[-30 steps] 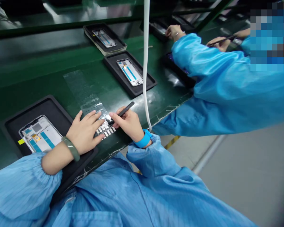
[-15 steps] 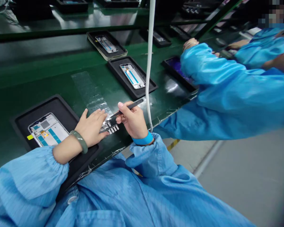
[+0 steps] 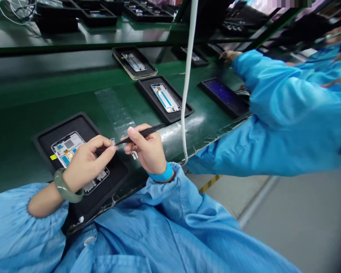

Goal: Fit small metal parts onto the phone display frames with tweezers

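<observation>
My right hand (image 3: 150, 153), with a blue band at its wrist, grips black tweezers (image 3: 152, 130) whose tips point left. At those tips my left hand (image 3: 86, 161) has thumb and forefinger pinched together; a small white piece (image 3: 112, 141) shows beside them, and whether the fingers or the tweezers hold it I cannot tell. Under my left hand lies a silver phone frame (image 3: 69, 138) with blue strips and a yellow tab, partly hidden, in a black tray (image 3: 83, 119). More small white pieces (image 3: 134, 154) show beside my right fingers, on the end of a clear film strip (image 3: 110, 104).
Another phone frame (image 3: 166, 98) sits in a tray further right, with one more tray (image 3: 135, 63) behind it. A white cable (image 3: 189, 64) hangs down to the bench edge. On the right, a co-worker's blue sleeve (image 3: 278, 87) reaches over the bench by a tray (image 3: 224, 96).
My left hand has left the film and come back over the phone frame, its fingers now pinched. The tweezers have moved left to meet it. The co-worker's arm has shifted, and the view has moved slightly.
</observation>
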`<state>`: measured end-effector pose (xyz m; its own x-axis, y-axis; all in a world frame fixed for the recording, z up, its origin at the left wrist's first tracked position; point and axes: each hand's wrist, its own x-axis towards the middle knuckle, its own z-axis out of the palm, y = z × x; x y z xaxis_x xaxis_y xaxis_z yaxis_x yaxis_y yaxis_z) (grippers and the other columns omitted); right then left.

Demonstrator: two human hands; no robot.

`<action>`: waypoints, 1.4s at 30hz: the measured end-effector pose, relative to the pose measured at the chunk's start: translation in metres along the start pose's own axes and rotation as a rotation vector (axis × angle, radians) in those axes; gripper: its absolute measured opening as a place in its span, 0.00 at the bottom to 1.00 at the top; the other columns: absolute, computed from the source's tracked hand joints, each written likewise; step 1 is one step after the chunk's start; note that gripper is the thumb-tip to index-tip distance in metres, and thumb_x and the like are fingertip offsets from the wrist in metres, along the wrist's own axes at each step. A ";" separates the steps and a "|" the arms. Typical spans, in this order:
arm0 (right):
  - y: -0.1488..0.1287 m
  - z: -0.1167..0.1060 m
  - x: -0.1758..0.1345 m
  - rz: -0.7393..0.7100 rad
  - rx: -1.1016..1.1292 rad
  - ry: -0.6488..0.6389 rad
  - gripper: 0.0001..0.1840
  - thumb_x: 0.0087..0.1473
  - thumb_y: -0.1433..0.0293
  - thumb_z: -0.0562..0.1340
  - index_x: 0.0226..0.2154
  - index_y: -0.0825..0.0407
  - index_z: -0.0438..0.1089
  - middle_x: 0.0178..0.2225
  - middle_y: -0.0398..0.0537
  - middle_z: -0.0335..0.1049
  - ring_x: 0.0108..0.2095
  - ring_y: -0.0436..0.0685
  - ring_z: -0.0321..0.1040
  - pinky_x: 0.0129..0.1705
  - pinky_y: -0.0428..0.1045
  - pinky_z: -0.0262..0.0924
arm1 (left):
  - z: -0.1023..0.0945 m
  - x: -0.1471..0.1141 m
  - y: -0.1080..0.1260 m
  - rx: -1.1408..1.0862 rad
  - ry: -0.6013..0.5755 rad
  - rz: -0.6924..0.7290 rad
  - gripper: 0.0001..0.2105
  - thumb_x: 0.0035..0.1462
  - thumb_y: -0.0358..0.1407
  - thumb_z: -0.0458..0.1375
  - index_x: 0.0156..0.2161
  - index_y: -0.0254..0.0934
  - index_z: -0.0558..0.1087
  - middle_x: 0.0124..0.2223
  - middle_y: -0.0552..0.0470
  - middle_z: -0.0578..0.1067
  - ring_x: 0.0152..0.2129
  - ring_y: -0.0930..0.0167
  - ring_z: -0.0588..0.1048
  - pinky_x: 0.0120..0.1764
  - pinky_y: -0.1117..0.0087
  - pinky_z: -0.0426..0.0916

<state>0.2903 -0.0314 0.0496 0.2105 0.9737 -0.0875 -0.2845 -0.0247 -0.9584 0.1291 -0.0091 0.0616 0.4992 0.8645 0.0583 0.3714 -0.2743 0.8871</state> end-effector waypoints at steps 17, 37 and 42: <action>-0.005 0.058 0.042 0.084 -0.128 -0.336 0.19 0.41 0.57 0.67 0.26 0.53 0.63 0.22 0.38 0.70 0.20 0.46 0.70 0.21 0.40 0.67 | -0.056 -0.056 -0.084 0.753 0.210 -0.045 0.30 0.55 0.50 0.52 0.56 0.29 0.57 0.56 0.33 0.63 0.58 0.53 0.58 0.57 0.50 0.55; 0.052 0.090 0.064 0.266 -0.216 -0.416 0.19 0.42 0.58 0.68 0.26 0.53 0.62 0.17 0.38 0.67 0.20 0.50 0.72 0.21 0.43 0.70 | -0.045 -0.066 -0.079 0.716 0.162 -0.009 0.17 0.59 0.44 0.51 0.49 0.35 0.60 0.57 0.38 0.64 0.58 0.59 0.60 0.57 0.51 0.55; 0.053 0.089 0.064 0.249 -0.236 -0.421 0.20 0.41 0.56 0.68 0.27 0.53 0.62 0.17 0.38 0.66 0.21 0.51 0.72 0.21 0.43 0.70 | -0.045 -0.067 -0.077 0.719 0.151 -0.029 0.18 0.59 0.45 0.51 0.49 0.34 0.61 0.57 0.38 0.64 0.58 0.58 0.59 0.58 0.51 0.53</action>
<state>0.2054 0.0497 0.0175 -0.2429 0.9373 -0.2499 -0.0496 -0.2693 -0.9618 0.0318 -0.0267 0.0101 0.3878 0.9098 0.1478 0.8302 -0.4145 0.3728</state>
